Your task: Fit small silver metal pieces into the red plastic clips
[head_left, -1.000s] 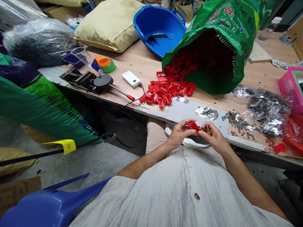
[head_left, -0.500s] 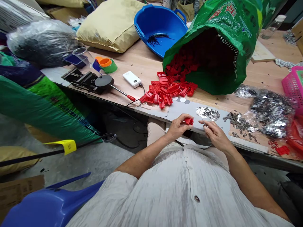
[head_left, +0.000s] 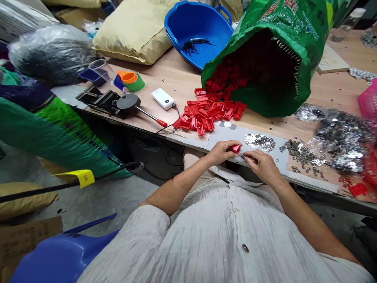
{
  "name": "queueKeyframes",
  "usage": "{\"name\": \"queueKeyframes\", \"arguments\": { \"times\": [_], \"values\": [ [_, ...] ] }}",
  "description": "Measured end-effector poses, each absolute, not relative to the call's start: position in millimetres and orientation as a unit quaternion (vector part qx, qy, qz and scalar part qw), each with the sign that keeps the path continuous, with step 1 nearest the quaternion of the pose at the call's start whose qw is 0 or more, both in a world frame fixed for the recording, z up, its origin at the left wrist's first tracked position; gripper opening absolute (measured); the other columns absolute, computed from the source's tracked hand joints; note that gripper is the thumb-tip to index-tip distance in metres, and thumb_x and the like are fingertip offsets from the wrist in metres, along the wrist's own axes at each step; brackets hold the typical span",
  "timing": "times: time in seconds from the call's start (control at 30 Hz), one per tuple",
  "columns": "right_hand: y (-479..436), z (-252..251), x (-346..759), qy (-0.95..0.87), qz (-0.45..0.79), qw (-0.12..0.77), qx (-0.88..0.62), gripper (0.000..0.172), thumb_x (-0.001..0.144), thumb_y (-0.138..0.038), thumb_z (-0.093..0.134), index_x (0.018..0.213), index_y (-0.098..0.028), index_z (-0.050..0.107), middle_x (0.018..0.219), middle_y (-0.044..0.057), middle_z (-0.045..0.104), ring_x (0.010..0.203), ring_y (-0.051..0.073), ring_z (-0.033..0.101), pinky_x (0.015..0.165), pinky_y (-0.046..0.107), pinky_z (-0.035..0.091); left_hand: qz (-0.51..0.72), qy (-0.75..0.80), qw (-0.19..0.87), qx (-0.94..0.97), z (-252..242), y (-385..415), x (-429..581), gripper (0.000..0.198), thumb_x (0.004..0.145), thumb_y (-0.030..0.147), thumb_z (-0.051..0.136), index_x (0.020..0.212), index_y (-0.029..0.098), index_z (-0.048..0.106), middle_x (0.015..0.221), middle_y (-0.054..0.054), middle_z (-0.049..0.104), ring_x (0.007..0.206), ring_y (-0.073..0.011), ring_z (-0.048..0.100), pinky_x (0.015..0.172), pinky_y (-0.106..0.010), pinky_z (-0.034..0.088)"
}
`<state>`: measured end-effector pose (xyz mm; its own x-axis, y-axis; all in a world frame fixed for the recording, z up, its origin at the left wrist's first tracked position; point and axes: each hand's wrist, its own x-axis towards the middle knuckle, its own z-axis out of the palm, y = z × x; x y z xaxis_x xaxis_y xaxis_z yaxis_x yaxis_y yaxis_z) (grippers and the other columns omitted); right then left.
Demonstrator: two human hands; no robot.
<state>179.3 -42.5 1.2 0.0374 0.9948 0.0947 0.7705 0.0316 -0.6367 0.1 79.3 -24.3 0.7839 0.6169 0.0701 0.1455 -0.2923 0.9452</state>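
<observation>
My left hand (head_left: 221, 152) is closed round a small red plastic part (head_left: 235, 148) at the table's front edge. My right hand (head_left: 263, 167) pinches a thin metal tool with a yellow handle (head_left: 246, 157), its tip touching the red part. Both hands rest on a grey sheet (head_left: 224, 137) laid on the table. A heap of the same red parts (head_left: 209, 113) lies just beyond, spilling from a green sack (head_left: 273, 51) on its side. A small pile of shiny metal pieces (head_left: 258, 140) sits close to my right hand.
A blue basin (head_left: 197, 29) holds dark thin pieces. A white power bank (head_left: 163, 98), a black press tool (head_left: 114, 102), small cups (head_left: 129, 80), yellow sacks (head_left: 138, 29), a larger metal heap (head_left: 338, 137) and a pink basket (head_left: 369, 104) surround the area. A blue chair (head_left: 61, 255) stands below left.
Both hands moved forward from my lap to the table edge. The right hand separated from the red part, then brought the tool's tip back to it.
</observation>
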Motion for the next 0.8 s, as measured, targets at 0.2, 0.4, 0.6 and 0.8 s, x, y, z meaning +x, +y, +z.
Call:
{"name": "queueKeyframes", "arguments": {
  "times": [0.2, 0.4, 0.6, 0.8],
  "values": [
    [-39, -3, 180, -0.677, 0.19, 0.261, -0.661, 0.023, 0.091, -0.023, 0.053, 0.105, -0.022, 0.072, 0.101, 0.006, 0.073, 0.091, 0.021, 0.067, 0.083, 0.035, 0.05, 0.221, 0.244, 0.538, 0.776, -24, 80, 0, 0.039, 0.075, 0.024, 0.07, 0.114, 0.017, 0.068, 0.107, -0.005, 0.071, 0.097, -0.0174, 0.064, 0.09, -0.025, 0.045],
    [-39, -6, 177, -0.678, 0.169, 0.243, -0.673, 0.022, 0.091, -0.02, 0.053, 0.103, -0.021, 0.071, 0.101, 0.007, 0.071, 0.091, 0.021, 0.066, 0.083, 0.034, 0.05, 0.221, 0.245, 0.536, 0.777, -23, 80, 0, 0.036, 0.074, 0.022, 0.07, 0.11, 0.017, 0.069, 0.105, -0.005, 0.072, 0.096, -0.0178, 0.065, 0.089, -0.026, 0.046],
    [-35, 2, 158, -0.649, 0.153, 0.191, -0.721, 0.02, 0.092, -0.02, 0.05, 0.098, -0.02, 0.069, 0.099, 0.007, 0.069, 0.09, 0.022, 0.065, 0.076, 0.033, 0.048, 0.234, 0.245, 0.517, 0.786, -22, 77, 1, 0.031, 0.076, 0.02, 0.067, 0.107, 0.017, 0.068, 0.103, -0.004, 0.072, 0.092, -0.0172, 0.065, 0.087, -0.026, 0.046],
    [-35, 4, 155, -0.645, 0.17, 0.172, -0.725, 0.02, 0.093, -0.022, 0.048, 0.099, -0.021, 0.066, 0.098, 0.007, 0.067, 0.089, 0.022, 0.063, 0.073, 0.033, 0.046, 0.234, 0.254, 0.509, 0.789, -18, 74, 1, 0.028, 0.076, 0.021, 0.068, 0.104, 0.018, 0.066, 0.099, -0.003, 0.07, 0.091, -0.0166, 0.063, 0.087, -0.026, 0.045]
  ]
}}
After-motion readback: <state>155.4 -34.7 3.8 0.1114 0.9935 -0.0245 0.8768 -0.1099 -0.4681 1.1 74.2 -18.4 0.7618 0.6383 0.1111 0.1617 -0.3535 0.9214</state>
